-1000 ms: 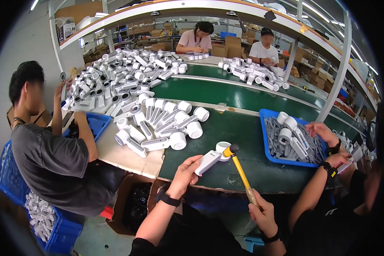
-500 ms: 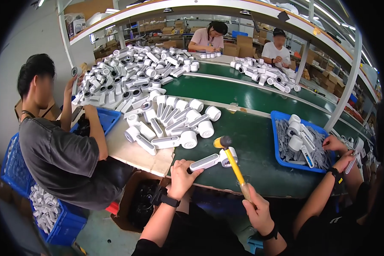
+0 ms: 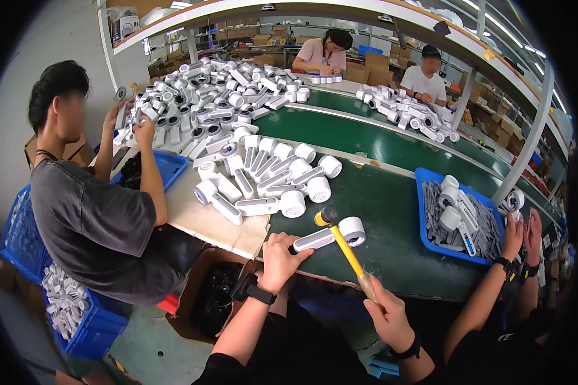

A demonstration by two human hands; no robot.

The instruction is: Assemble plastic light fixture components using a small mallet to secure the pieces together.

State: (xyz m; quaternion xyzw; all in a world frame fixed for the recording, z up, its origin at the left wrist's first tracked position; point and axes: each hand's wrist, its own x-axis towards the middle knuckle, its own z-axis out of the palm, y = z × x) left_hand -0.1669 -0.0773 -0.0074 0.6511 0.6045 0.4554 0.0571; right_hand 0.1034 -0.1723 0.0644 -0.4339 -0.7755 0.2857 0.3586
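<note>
My left hand point(image 3: 280, 262) is closed around the end of a white handheld fan point(image 3: 351, 231) with a grey-edged handle. The fan lies at the near edge of the green bench, its round head to the right. My right hand point(image 3: 392, 319) grips the wooden end of a small mallet point(image 3: 348, 248) with a yellow shaft and a black-and-yellow head. That head is over the fan's handle, close to where it meets the round part; whether it touches cannot be made out. Several similar white fans point(image 3: 293, 203) lie in a group just beyond my left hand.
At the right stands a blue tray point(image 3: 424, 226) of grey strips with some fans on top; a co-worker's hands point(image 3: 515, 239) are beside it. A large fan pile point(image 3: 205, 96) covers the far left. Another person point(image 3: 96, 205) sits at left. A cardboard box point(image 3: 192, 308) is below the bench.
The mallet head has come down and left over the fan's handle. The left-hand person's nearer hand has risen toward the piece in the other hand. The right-hand co-worker's hands have left the tray's strips.
</note>
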